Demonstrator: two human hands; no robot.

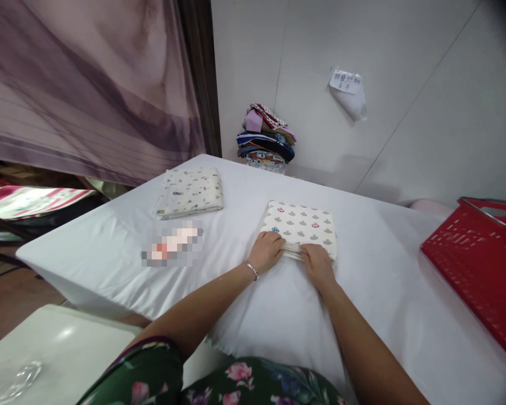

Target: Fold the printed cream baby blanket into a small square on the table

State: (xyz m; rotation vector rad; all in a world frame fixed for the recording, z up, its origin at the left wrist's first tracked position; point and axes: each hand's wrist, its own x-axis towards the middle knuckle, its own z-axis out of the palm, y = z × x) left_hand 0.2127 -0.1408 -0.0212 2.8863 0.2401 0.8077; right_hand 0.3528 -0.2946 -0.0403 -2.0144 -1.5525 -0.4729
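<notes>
A folded white cloth [302, 225] with grey shapes and a few red and blue figures lies on the white-covered table [375, 275] in front of me. My left hand [267, 252], with a bracelet at its wrist, is closed on the near left corner of the cloth. On the near edge further right, my right hand [319, 265] is closed too, thumb and fingers around the folded layers. Between the hands the stacked layers show. To the left rests a second folded cloth [190, 192], white with small dark prints, apart from both hands.
A pixelated patch [172, 244] covers something on the table at left. A red plastic basket [476, 264] stands on the right. Stacked folded clothes [266, 138] sit beyond the far edge by the wall. A pale stool or chair seat [54, 349] is at lower left.
</notes>
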